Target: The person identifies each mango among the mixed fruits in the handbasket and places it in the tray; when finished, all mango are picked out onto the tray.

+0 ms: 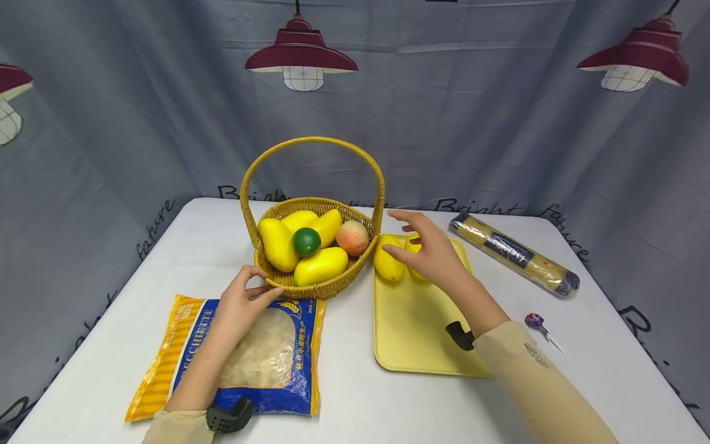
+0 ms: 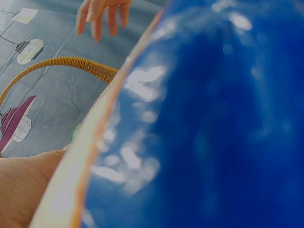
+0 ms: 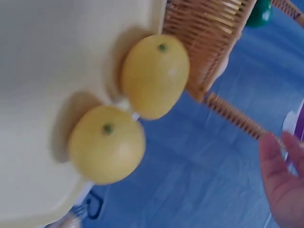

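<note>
A wicker basket [image 1: 333,288] with a tall handle holds several yellow mangoes [image 1: 320,266], a small round green fruit [image 1: 306,242] and a peach [image 1: 352,238]. My left hand [image 1: 244,302] pinches the basket's front left rim between thumb and fingers, with a blue and yellow pasta bag [image 1: 272,351] under the forearm. Two more mangoes [image 3: 156,76] lie at the far end of a pale yellow tray [image 1: 416,327]. Over them hovers my right hand [image 1: 429,253], fingers spread and curved, nothing held. It partly covers the right mango [image 1: 413,246] in the head view.
A long packet of spaghetti [image 1: 513,254] lies slantwise at the back right of the white table [image 1: 355,382]. Right of the tray is a lollipop [image 1: 535,320] in purple wrapping. A grey printed curtain [image 1: 444,123] hangs behind the table.
</note>
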A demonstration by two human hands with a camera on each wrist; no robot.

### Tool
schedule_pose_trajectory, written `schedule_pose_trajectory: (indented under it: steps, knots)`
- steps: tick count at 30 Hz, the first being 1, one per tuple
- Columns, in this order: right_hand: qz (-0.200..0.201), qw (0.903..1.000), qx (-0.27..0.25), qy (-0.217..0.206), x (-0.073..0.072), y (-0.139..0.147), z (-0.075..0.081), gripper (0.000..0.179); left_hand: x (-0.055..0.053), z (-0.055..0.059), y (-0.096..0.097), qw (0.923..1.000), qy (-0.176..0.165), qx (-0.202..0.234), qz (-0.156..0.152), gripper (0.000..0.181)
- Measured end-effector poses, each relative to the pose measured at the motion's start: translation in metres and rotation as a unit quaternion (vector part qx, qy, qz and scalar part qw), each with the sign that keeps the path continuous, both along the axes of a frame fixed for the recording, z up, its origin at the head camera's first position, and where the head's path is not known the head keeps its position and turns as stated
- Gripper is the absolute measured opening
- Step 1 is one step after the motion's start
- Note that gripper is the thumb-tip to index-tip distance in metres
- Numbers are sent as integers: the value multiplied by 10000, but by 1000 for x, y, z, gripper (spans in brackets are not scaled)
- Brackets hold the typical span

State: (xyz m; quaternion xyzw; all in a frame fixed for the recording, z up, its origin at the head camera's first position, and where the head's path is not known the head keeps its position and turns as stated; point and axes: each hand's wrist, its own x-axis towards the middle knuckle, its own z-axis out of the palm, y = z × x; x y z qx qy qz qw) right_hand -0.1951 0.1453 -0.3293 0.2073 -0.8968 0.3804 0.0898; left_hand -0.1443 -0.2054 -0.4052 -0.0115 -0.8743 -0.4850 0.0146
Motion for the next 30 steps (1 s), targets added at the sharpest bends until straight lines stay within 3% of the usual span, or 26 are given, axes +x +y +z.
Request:
schedule_pose_trajectory:
  steps: [6, 13, 22, 30]
  knots:
    - [1184, 9908, 632, -158, -11, -33, 0, 56, -1, -1, 0, 10000, -62, -32, 19, 46]
    - [2074, 9631, 1713, -25, -31, -61, -7, 46, -1, 1, 1, 9999, -76, -38, 66, 45]
    - [2364, 9371, 2563, -174, -50, -83, -13, 47, -2, 1, 1, 9999, -49, -50, 111, 44]
    - [2548, 9177, 3038, -266, -57, -98, -14, 49, -2, 0, 1, 9999, -76, -23, 139, 46]
